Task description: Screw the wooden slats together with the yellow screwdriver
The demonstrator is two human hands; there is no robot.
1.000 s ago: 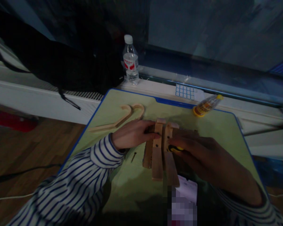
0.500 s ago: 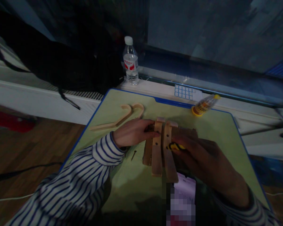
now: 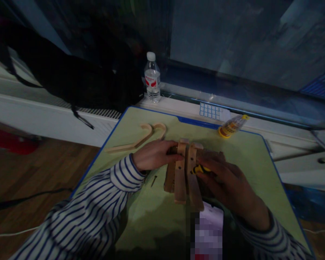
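My left hand [image 3: 154,154] grips the upper part of the left wooden strip [image 3: 180,184], with thumb and fingers closed at its edge. A second wooden strip [image 3: 195,191] lies beside it with a narrow gap between; both have dark round holes and rest across a brown wooden board [image 3: 169,178]. My right hand [image 3: 230,177] is closed around a yellow-and-black screwdriver [image 3: 202,169], whose tip is at the right strip near a hole. Most of that tool is hidden by my fingers. A screw [image 3: 154,181] lies on the table left of the board.
Two hook-shaped wooden pieces [image 3: 141,139] lie at the table's back left. A phone [image 3: 212,216] is near the front. A yellow-capped glue bottle [image 3: 233,126] stands tilted at the back right. Behind the table [image 3: 141,216] are a water bottle [image 3: 152,81] and a black bag [image 3: 92,79].
The whole view has shifted slightly. My right hand has turned a little at the screwdriver, its tip still at the right strip. My left hand keeps its grip.
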